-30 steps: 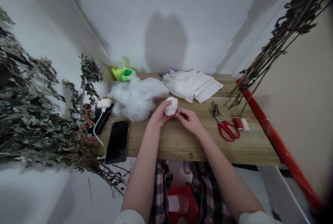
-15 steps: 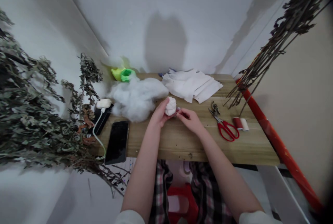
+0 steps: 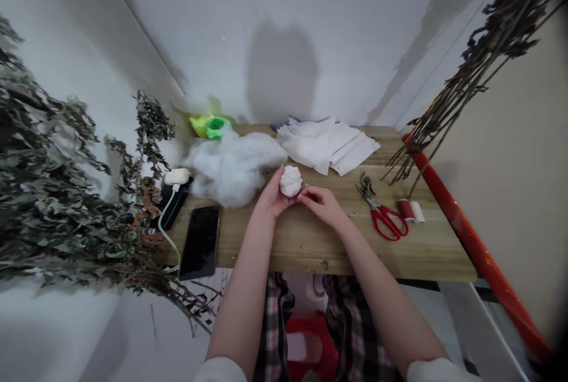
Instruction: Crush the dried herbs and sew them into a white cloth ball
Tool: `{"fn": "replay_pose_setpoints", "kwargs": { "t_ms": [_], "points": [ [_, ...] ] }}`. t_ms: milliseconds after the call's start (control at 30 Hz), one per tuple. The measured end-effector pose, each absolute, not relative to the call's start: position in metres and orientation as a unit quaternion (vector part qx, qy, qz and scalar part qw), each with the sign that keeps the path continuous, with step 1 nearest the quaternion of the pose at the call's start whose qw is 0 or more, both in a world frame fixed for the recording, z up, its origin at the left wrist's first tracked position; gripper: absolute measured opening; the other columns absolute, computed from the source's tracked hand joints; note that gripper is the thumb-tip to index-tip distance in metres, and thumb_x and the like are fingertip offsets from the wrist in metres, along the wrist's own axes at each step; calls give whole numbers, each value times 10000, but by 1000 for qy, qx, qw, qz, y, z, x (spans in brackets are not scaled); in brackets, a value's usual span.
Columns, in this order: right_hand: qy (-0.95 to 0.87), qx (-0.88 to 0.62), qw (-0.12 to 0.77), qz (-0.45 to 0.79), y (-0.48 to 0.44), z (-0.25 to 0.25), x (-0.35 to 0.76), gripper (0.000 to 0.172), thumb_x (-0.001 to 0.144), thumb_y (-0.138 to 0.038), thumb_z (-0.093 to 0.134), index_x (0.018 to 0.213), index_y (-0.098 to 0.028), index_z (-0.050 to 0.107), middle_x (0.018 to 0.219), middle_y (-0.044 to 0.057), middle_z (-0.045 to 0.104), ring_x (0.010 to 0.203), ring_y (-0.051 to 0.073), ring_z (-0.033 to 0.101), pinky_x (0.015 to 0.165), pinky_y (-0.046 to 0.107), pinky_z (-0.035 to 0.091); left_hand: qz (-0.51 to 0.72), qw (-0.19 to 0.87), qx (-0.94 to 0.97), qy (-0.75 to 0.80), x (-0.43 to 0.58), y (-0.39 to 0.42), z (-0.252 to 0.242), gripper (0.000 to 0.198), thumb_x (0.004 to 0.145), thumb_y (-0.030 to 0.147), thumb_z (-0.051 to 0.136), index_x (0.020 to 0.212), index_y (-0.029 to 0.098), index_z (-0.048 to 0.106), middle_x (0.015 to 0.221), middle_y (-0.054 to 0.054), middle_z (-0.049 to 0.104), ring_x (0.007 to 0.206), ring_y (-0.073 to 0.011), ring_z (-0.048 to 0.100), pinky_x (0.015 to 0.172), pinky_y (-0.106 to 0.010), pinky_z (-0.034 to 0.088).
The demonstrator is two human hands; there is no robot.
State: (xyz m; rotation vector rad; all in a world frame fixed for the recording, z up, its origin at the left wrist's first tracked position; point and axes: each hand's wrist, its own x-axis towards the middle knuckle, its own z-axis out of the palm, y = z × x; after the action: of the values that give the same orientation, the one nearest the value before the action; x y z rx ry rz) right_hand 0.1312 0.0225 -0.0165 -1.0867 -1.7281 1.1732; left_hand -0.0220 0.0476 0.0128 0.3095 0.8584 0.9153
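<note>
Left hand [image 3: 271,197] gripped white cloth ball [image 3: 290,181] with curled fingers; right hand [image 3: 323,204] pinched narrow at its base, above table [image 3: 310,240], near stuffing [image 3: 231,166].

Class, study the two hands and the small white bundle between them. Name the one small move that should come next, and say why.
Probably the right hand should pinch the white bundle closed at its lower right edge: the left hand cups it above the table, and the right fingertips sit right at that edge.
</note>
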Motion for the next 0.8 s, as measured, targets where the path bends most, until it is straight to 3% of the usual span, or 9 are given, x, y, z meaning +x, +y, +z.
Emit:
{"fn": "replay_pose_setpoints", "kwargs": {
  "t_ms": [467,800],
  "points": [
    [-688,-423,376,454,26,-19,136,262,840,-402,552,715,-175,589,693,1,561,653,135,468,639,251,368,390,816,168,392,-22,47,11,405,872,530,451,973,177,621,855,-82,680,763,-186,662,673,-326,554],
    [-688,-428,372,454,25,-20,137,268,831,-407,558,701,-173,560,664,-11,521,637,128,437,617,246,343,437,742,232,452,-14,48,8,357,904,436,448,999,143,628,915,-69,671,752,-119,631,654,-208,510]
  ]
}}
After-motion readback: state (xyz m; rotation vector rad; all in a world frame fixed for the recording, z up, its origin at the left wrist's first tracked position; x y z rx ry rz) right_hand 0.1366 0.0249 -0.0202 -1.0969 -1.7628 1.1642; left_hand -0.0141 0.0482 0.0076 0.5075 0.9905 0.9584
